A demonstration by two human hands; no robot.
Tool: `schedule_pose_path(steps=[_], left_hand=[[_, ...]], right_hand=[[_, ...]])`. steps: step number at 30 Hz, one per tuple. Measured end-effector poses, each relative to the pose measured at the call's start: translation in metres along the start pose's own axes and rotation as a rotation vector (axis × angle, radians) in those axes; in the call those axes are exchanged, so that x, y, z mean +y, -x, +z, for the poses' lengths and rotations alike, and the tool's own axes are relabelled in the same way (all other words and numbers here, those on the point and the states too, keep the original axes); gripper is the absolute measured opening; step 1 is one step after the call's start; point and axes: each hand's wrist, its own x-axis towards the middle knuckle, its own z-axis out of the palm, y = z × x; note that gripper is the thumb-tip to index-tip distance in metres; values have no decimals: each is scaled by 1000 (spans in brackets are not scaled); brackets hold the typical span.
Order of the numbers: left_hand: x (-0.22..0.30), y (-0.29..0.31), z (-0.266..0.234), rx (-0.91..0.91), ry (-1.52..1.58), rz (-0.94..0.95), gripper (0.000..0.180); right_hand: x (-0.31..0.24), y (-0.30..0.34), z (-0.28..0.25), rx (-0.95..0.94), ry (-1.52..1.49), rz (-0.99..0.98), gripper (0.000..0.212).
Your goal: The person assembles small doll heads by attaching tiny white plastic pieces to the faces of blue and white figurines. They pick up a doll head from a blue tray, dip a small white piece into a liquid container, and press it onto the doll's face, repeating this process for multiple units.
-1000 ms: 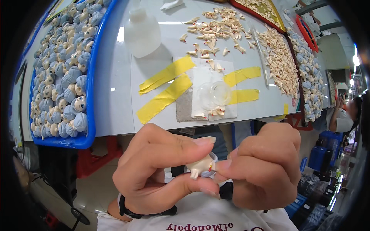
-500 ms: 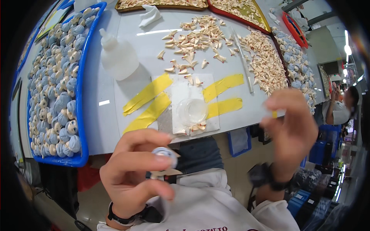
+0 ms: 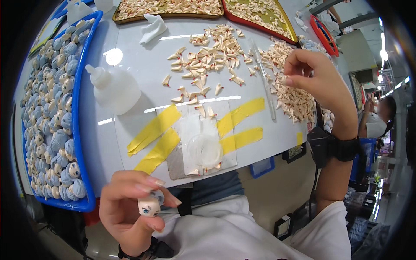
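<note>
My left hand [image 3: 130, 208], near the table's front edge, grips a small doll head [image 3: 149, 206] between thumb and fingers. The head has a pale painted face with blue eyes and light blue hair, partly covered by my fingers. My right hand [image 3: 310, 73] is over the pile of small cream pointed pieces [image 3: 292, 102] with dark red ends. Its thumb and forefinger are bent toward each other in a pinch; whatever is between them is too small to make out. More cream pointed pieces [image 3: 216, 54] lie loose mid-table. A round clear dish [image 3: 204, 151] stands on a board [image 3: 229, 158].
Yellow tape strips [image 3: 240, 117] flank the board. To the left are a white squeeze bottle [image 3: 116, 92] and a blue tray [image 3: 78, 108] of doll heads. A clear rod [image 3: 263, 80] lies beside the pile. Trays [image 3: 169, 16] of pieces line the back; another person [image 3: 381, 117] sits right.
My right hand has moved forward to the pile of cream pieces, its fingers closing together. My left hand has shifted left and lower, turning the doll head so its face shows.
</note>
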Motion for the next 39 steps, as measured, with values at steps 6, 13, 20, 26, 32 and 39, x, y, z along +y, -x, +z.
schedule_pose_path(steps=[6, 13, 20, 26, 32, 39], left_hand=[[-3, -5, 1, -87, -33, -9, 52], [-7, -13, -7, -265, 74, 53, 41], [-8, -8, -5, -336, 51, 74, 39], [-6, -4, -1, -371, 61, 77, 38], [-7, -2, -2, -378, 54, 71, 38], [-4, -3, -1, -424, 22, 67, 36]], right_hand=[[11, 8, 29, 124, -27, -2, 13], [11, 14, 31, 207, 62, -31, 10], [7, 16, 33, 263, -28, -19, 10], [17, 10, 33, 213, 78, -99, 10], [21, 14, 34, 392, 104, -143, 9], [19, 14, 28, 150, 54, -54, 11]])
